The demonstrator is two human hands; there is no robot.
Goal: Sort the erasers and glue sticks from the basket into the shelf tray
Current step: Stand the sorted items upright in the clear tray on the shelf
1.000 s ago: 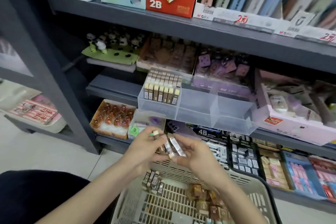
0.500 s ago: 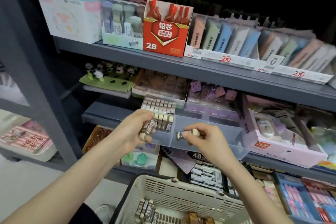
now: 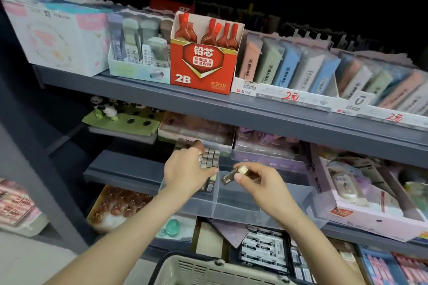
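Head view: the clear shelf tray (image 3: 234, 211) holds upright rows of erasers (image 3: 212, 157) in its left compartment, where the left hand (image 3: 185, 173) grips a wrapped piece (image 3: 200, 159). The right hand (image 3: 261, 183) pinches a dark-sleeved eraser (image 3: 229, 177) above the next compartment, slanted, with its cream end up and to the right.

We see both hands risen from the basket (image 3: 208, 269) to the shelf tray (image 3: 234, 211), left hand (image 3: 185, 172) now among the left compartment's erasers (image 3: 211, 160), right hand (image 3: 261, 184) pinching one eraser (image 3: 232, 175) above the middle
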